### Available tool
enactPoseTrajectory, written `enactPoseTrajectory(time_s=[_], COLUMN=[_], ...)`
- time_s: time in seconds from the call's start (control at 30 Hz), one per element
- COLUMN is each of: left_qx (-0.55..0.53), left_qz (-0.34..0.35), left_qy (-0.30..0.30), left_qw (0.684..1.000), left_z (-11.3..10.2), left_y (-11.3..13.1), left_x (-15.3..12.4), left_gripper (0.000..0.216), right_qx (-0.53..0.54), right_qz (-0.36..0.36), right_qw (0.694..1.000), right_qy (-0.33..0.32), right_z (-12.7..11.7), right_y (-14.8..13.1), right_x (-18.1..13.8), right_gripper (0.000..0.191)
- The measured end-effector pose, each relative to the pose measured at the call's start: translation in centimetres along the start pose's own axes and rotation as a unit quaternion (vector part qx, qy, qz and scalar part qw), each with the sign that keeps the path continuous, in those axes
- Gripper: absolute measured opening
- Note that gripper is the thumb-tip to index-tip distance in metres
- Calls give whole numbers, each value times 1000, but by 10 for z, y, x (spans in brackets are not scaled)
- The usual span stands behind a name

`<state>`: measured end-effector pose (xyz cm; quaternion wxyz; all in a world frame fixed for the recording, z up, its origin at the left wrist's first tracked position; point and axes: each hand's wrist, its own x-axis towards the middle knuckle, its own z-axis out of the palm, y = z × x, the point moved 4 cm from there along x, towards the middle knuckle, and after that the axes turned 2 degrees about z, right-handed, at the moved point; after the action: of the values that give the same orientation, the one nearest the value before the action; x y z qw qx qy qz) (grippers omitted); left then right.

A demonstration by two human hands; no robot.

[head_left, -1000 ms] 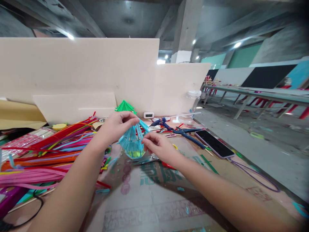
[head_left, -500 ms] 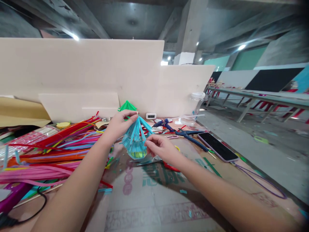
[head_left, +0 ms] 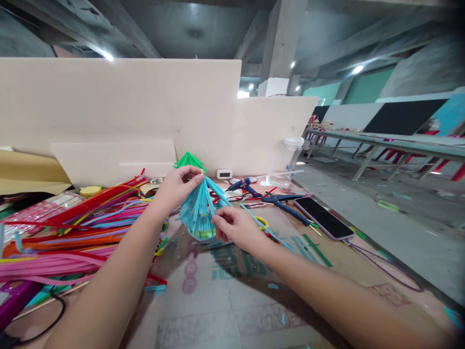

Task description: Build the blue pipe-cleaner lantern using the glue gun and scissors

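Note:
A light-blue cone (head_left: 198, 213) of pipe cleaners, shaped like a small pointed roof, stands tilted above the covered tabletop. At its tip, my left hand (head_left: 178, 191) is closed in a pinch between thumb and fingers. My right hand (head_left: 234, 225) is closed at the cone's lower right edge, with thumb and fingertips against the strips there. One loose-looking strand slants off the cone's right side. Another light-blue pipe cleaner (head_left: 276, 237) shows just past my right hand and runs down behind the forearm. Yellow-green shows inside the cone's lower part.
Bundles of coloured pipe cleaners (head_left: 109, 218) cover the left side. Behind the cone are a green roof-shaped piece (head_left: 189, 160) and a small clock (head_left: 224, 174). To the right lie a glue gun (head_left: 241, 185), pliers (head_left: 290, 211) and a phone (head_left: 324, 218); a clear jar (head_left: 290, 155) stands behind.
The view has shifted slightly. My right hand keeps its closed hold near the cone's lower edge. A long light-blue pipe cleaner now shows beyond my right hand.

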<state>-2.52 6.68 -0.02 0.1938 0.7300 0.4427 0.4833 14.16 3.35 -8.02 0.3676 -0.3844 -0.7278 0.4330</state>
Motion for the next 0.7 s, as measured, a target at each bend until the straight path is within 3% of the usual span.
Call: enactPoseTrajectory(time_s=[0.27, 0.7], left_qx=[39, 136], left_qz=[-1, 28], left_qy=[-46, -125], left_qw=[998, 982], left_z=[-5, 0], left_y=[11, 22], left_x=[-4, -14], left_gripper=[39, 57], right_qx=[36, 48], right_qz=[54, 45], right_qw=[998, 997], right_qy=[-27, -32], right_z=[6, 4], right_y=[-2, -2], right_x=[-1, 1], right_gripper=[16, 18])
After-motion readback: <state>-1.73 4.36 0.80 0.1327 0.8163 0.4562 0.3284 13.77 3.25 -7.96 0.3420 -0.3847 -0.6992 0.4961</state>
